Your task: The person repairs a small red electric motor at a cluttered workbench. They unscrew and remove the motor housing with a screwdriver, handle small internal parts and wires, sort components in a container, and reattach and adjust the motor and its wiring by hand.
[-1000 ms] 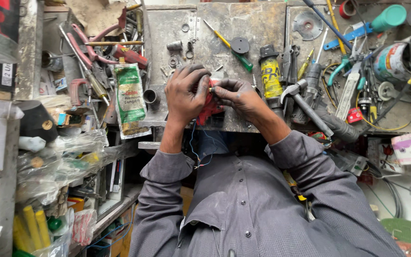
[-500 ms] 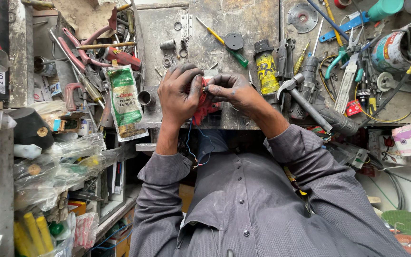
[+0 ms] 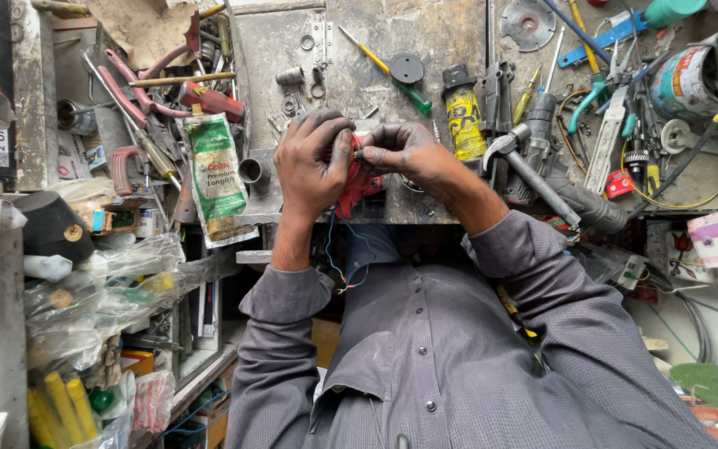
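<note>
Both my hands have drifted a little lower and nearer the front edge of the bench (image 3: 292,50) than a moment ago, and they stay pressed together over the same red part (image 3: 357,185). My left hand (image 3: 313,162) wraps its fingers around that red part from the left in a closed grip, holding it just above the bench edge. My right hand (image 3: 405,150) meets it from the right, with thumb and forefinger pinched shut on something small at the top of the red part; I cannot tell what the small piece is. Thin blue wires (image 3: 336,262) hang from the red part down toward my grey shirt (image 3: 442,349). Just left of my left hand lies a green and white pouch (image 3: 213,170), with a short metal tube (image 3: 251,170) between them. Just right of my right hand stands a yellow spray can (image 3: 464,116), and a hammer (image 3: 533,175) lies beside it. Beyond my hands, a screwdriver with a yellow and green handle (image 3: 388,71) rests on the bench next to a black disc (image 3: 407,68).
</note>
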A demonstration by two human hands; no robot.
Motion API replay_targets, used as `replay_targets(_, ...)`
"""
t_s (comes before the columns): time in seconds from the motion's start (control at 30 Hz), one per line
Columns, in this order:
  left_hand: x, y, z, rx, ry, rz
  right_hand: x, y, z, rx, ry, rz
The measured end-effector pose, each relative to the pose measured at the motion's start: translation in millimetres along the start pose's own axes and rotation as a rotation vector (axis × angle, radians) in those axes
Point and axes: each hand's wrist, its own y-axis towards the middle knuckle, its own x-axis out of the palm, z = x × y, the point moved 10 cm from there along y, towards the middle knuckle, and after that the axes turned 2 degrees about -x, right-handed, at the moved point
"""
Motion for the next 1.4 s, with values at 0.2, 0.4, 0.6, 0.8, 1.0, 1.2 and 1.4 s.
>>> replay_targets(0.2, 0, 0, -1, -0.026, -0.003, -0.011, -3, 11, 7, 0.001, 0.015, -0.021)
replay_targets(0.4, 1, 1, 0, -0.019, 0.016, -0.009, -1, 12, 6, 0.018, -0.014, -0.011)
replay_targets(0.6, 4, 2, 1, -0.013, 0.024, -0.018, 1, 12, -12, -0.037, -0.184, -0.029)
replay_targets(0.8, 5, 3, 1, -0.003, 0.008, -0.028, 5, 12, -21, -0.151, -0.202, -0.044)
replay_targets(1.0, 7, 1, -4, -0.036, 0.004, -0.050, 1, 13, -8, -0.093, -0.192, -0.018)
replay_targets(1.2, 7, -1, 14, 0.163, 0.064, -0.148, -3, 16, 19, 0.057, -0.024, 0.029)
replay_targets(1.4, 11, -3, 14, 0.167, 0.053, -0.189, -15, 12, 34, 0.104, 0.040, 0.013)
